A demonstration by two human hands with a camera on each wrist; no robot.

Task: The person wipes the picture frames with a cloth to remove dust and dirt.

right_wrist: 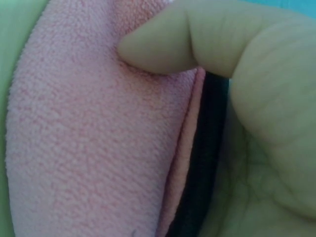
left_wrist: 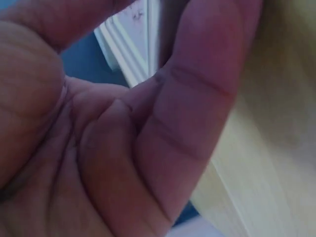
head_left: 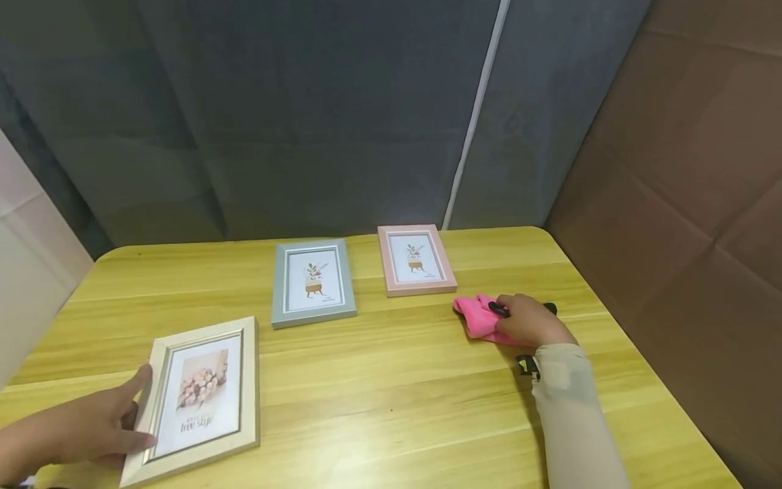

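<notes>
My left hand (head_left: 91, 424) grips the left side of a cream picture frame (head_left: 249, 394) lying face up on the table, thumb over its lower left border and a fingertip at its left edge. In the left wrist view the bent fingers (left_wrist: 192, 94) fill most of the picture, with part of a frame behind them. Across the table, my right hand (head_left: 531, 320) holds a folded pink cloth (head_left: 476, 318), its thumb pressing into the fuzzy fabric (right_wrist: 84, 133). A slim black stick-like object (head_left: 497, 309) lies under the same hand, against the palm.
A grey-blue picture frame (head_left: 279, 285) and a pink picture frame (head_left: 421, 291) lie face up toward the back of the wooden table (head_left: 366, 394). Dark grey fabric (head_left: 330, 122) hangs behind the table, and a brown fabric wall (head_left: 690, 176) stands along the right side.
</notes>
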